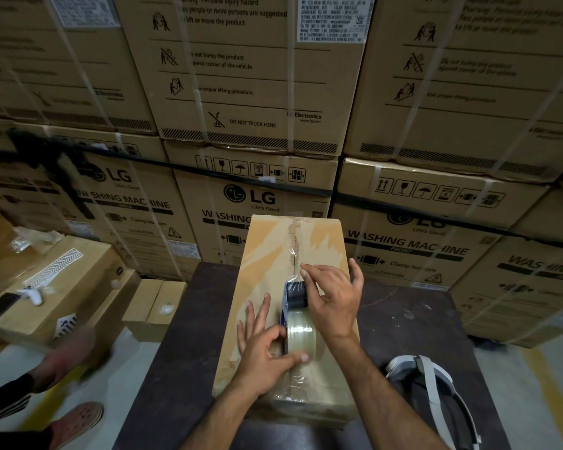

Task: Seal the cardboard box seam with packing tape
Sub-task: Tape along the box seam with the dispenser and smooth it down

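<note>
A long brown cardboard box point(267, 254) lies on a dark table point(189, 336), its centre seam point(294, 245) running away from me with old clear tape on it. A blue tape dispenser point(294, 295) holding a roll of clear packing tape point(301, 334) rests on the seam near the box's middle. My left hand point(264, 349) grips the roll from the left, thumb over it, some fingers spread flat on the box. My right hand point(332, 293) covers the dispenser's head, fingertips pressing at the seam just beyond it.
Stacked washing machine cartons point(257, 125) form a wall behind the table. Smaller boxes point(62, 287) sit at the left with a phone and a white tool on top. Another person's hand point(65, 358) and sandalled foot point(78, 420) are at lower left. A headset point(433, 381) lies on the table's right.
</note>
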